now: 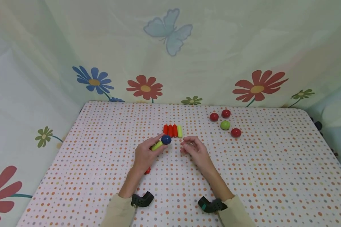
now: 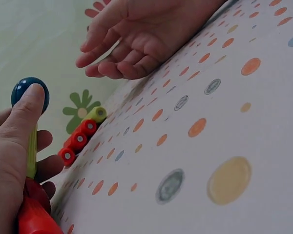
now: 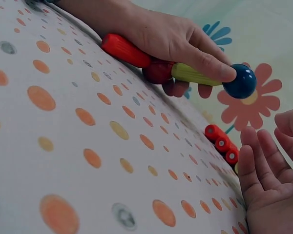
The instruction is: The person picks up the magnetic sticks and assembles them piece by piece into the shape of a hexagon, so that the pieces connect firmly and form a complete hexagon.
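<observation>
My left hand (image 1: 144, 154) grips a straight toy chain of rods and balls. From its near end, the chain has a red rod (image 3: 124, 50), a dark red ball (image 3: 156, 73), a yellow-green rod (image 3: 195, 74) and a dark blue ball (image 3: 240, 81). The left thumb lies against the blue ball, and the fingers curl behind the yellow-green rod. My right hand (image 1: 198, 154) is held just above the table, apart from the chain, with fingers loosely bent and nothing in them.
Beyond the hands, three red rods (image 1: 170, 130) and a yellow-green rod (image 1: 180, 131) lie side by side, with grey discs in their ends. Farther right sit three red balls (image 1: 236, 132) and a green ball (image 1: 225, 125). A dotted cloth (image 1: 102, 132) covers the table.
</observation>
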The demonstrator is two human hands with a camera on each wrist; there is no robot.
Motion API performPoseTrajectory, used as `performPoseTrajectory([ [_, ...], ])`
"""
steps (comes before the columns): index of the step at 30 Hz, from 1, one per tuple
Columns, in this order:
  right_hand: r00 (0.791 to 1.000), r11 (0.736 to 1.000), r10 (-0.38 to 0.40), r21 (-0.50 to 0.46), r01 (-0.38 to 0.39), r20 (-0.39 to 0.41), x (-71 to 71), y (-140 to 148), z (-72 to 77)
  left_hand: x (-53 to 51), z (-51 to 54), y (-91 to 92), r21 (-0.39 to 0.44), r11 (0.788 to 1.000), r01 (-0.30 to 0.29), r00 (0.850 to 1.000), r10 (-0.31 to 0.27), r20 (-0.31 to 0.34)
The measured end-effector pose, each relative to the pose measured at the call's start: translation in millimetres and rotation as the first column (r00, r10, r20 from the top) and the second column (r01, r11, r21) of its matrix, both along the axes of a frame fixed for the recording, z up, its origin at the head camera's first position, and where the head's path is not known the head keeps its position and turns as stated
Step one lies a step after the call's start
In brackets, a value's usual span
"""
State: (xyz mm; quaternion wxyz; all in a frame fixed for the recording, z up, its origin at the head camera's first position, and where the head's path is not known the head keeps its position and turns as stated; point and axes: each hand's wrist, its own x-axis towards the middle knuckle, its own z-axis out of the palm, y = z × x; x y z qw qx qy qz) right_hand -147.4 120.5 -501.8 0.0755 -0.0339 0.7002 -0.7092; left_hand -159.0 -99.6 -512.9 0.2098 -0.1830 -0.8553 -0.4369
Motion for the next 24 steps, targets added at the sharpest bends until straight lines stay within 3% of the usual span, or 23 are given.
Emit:
performPoseTrajectory([
  [3,1.000,1.000,0.004,-0.003,-0.004,-0.006,0.2,0,0.6,-0.4,0.7,-0.1,-0.032,0.999,-0.044,0.998,0.042,-0.054],
  [12,1.000,1.000,0.016,0.009,-0.016,-0.011,1.3,3,0.6,1.5,3.0,4.4,-0.055,0.996,-0.067,0.996,0.064,-0.062],
  [17,0.998,0.995,0.006,0.102,0.001,-0.068,4.0,2,-1.5,3.6,2.4,9.0,-0.146,0.986,-0.081,0.994,0.069,-0.082],
  [21,0.978,0.956,0.000,0.288,0.061,-0.207,1.3,-4,-1.4,4.9,3.6,8.9,-0.175,0.981,-0.087,0.994,0.073,-0.085],
  [24,0.943,0.902,-0.017,0.401,0.158,-0.333,-6.7,-8,1.0,4.5,5.6,8.1,-0.170,0.982,-0.079,0.995,0.066,-0.080],
])
